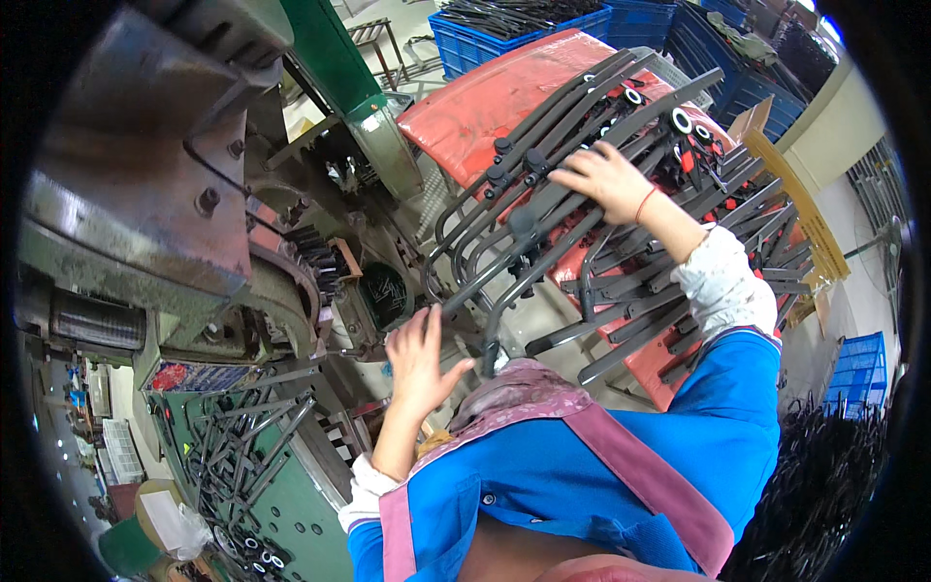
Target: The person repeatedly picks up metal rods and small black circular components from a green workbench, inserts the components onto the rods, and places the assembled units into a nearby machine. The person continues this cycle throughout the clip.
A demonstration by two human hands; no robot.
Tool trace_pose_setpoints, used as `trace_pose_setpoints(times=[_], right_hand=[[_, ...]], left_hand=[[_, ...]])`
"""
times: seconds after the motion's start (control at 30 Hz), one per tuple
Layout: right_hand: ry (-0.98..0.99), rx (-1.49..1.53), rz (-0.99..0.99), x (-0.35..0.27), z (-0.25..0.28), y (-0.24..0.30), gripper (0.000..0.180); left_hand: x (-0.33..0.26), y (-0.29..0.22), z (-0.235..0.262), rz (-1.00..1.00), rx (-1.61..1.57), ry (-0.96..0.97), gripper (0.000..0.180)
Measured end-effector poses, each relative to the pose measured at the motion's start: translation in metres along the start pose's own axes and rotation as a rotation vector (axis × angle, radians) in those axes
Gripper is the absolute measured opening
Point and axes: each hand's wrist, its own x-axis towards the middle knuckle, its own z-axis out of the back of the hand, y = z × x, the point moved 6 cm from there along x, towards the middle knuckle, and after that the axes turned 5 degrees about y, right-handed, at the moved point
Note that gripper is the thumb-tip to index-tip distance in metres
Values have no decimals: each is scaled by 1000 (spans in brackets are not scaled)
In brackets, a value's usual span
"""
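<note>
Person at a metal press, both hands on bent grey metal arms.

R hand (606, 179) lies fingers spread, palm down, on a pile of arms (669, 209) stacked on a red table (465, 116), gripping none that I can tell. L hand (419, 354) is open w/ fingers loosely curled, touching the low end of one arm (529, 262) slanting off the pile, near the press (145, 184). Blue crates (504, 34) behind; more arms on a green bench (291, 495) at lower left.
</note>
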Motion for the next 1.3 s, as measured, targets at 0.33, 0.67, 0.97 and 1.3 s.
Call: trace_pose_setpoints(times=[0.33, 0.67, 0.97, 1.3], right_hand=[[199, 2, -344, 19, -118, -146, 72], [350, -24, -348, 36, -139, -171, 68], [-96, 343, 398, 247, -89, 119, 25], [-183, 308, 488, 433, -170, 297, 27]], left_hand=[[84, -19, -35, 115, -207, 25, 75], [-27, 24, -49, 167, -310, -248, 44], [-254, 81, -92, 765, -116, -373, 30], [-638, 42, -78, 1786, 346, -471, 34]])
